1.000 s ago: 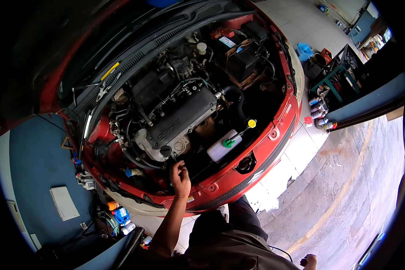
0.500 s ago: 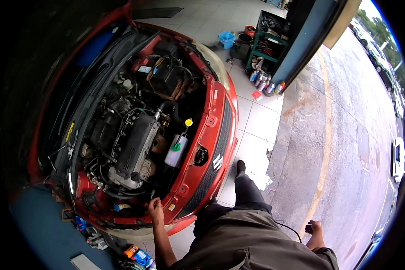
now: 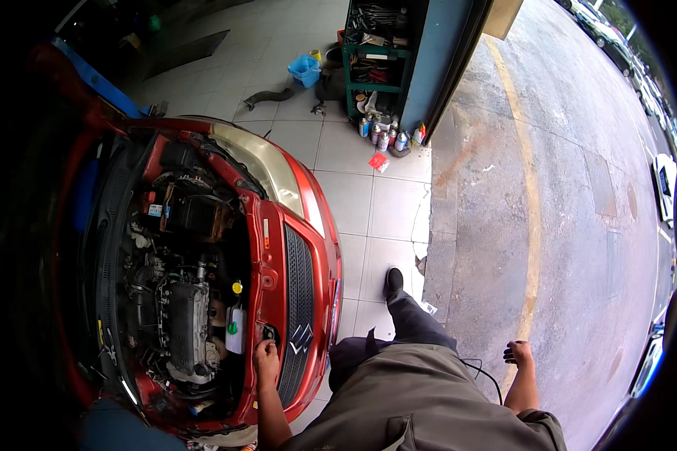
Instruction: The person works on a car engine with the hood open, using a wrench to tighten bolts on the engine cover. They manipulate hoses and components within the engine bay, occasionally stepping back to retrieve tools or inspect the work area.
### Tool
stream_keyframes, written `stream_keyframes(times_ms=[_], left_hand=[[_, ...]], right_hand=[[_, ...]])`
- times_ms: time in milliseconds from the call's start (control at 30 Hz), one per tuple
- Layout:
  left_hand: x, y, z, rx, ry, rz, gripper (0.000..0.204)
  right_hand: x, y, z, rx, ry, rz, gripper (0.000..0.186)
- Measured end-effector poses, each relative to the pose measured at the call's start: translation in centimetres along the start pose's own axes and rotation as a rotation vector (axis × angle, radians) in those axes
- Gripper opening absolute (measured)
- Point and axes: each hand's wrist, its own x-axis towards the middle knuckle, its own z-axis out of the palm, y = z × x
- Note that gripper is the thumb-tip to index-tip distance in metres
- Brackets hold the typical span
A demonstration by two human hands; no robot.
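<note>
My left hand (image 3: 265, 359) hangs over the front panel (image 3: 272, 255) of a red car (image 3: 320, 214), close to the latch opening. Its fingers are bent together; anything inside them is hidden. In the uncovered engine bay nearby are a white fluid reservoir (image 3: 236, 338) with a green cap and a yellow cap (image 3: 238, 288). The dark engine cover (image 3: 182, 319) lies farther left. Out to my right, my right hand (image 3: 519, 353) hangs above the paving, its fingers loosely bent and partly apart, with nothing visible in it.
A green tool cart (image 3: 376, 86) stands ahead by a blue pillar (image 3: 440, 68), with several spray cans (image 3: 384, 140) at its foot. A blue bucket (image 3: 305, 70) and a dark curved hose (image 3: 269, 97) lie left of it. A black cord (image 3: 491, 373) hangs by my waist.
My view has moved forward along the car's front, which now sits farther left and lower. The left hand has passed from the near front corner to beside the latch opening. My legs have stepped.
</note>
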Motion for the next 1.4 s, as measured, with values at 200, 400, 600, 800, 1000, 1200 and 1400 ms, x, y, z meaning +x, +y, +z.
stream_keyframes(times_ms=[200, 400, 600, 800, 1000, 1200, 1400], left_hand=[[3.5, 10.1, 4.7, -0.03, -0.101, -0.002, 0.019], [8.2, 11.1, 7.4, 0.034, -0.084, -0.096, 0.017], [21.0, 17.6, 9.0, 0.002, 0.02, -0.061, 0.017], [39.5, 31.1, 8.2, -0.077, -0.232, 0.122, 0.018], [55.5, 39.5, 3.4, -0.105, -0.076, 0.231, 0.016], [64.2, 38.6, 4.1, -0.041, -0.103, -0.072, 0.024], [68.8, 41.9, 5.8, -0.035, -0.251, -0.18, 0.025]], right_hand=[[4.1, -18.2, -4.4, -0.062, 0.197, -0.17, 0.026], [7.0, -34.7, 2.9, -0.079, 0.023, -0.35, 0.026], [6.3, -44.6, 13.1, -0.14, -0.136, -0.29, 0.032], [4.5, -50.8, 15.3, -0.138, -0.14, -0.113, 0.031], [3.8, -55.4, 16.8, -0.144, -0.053, 0.045, 0.024], [7.2, -69.6, 24.1, -0.354, -0.207, 0.061, 0.029], [3.5, -98.7, 37.9, -1.051, -0.171, -0.492, 0.043]])
